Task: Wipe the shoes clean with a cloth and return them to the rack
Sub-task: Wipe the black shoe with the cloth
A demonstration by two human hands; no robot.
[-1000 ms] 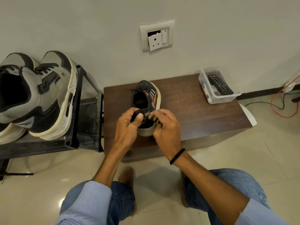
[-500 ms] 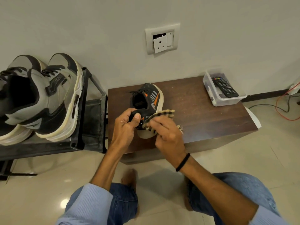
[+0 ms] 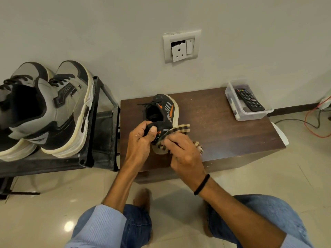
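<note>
Shoe [image 3: 168, 109], black w/ orange marks, cream sole: left grip [image 3: 141, 138] clamps heel, right grip [image 3: 184, 153] clutches checked cloth [image 3: 181, 128].

Table [image 3: 223, 126] by the wall [image 3: 89, 24]
Dark wooden table; a socket [image 3: 181, 46] on the wall above it, a clear tub [image 3: 232, 104] holding a remote [image 3: 249, 100] on its far right corner, cables [image 3: 311, 122] on the floor [image 3: 304, 167] right of it.

Black-and-orange shoe [image 3: 165, 111], checked cloth [image 3: 180, 130], brown table [image 3: 223, 122].

Soft indoor light, floor [image 3: 69, 226] glare spot, wide-angle bending at edges.
</note>
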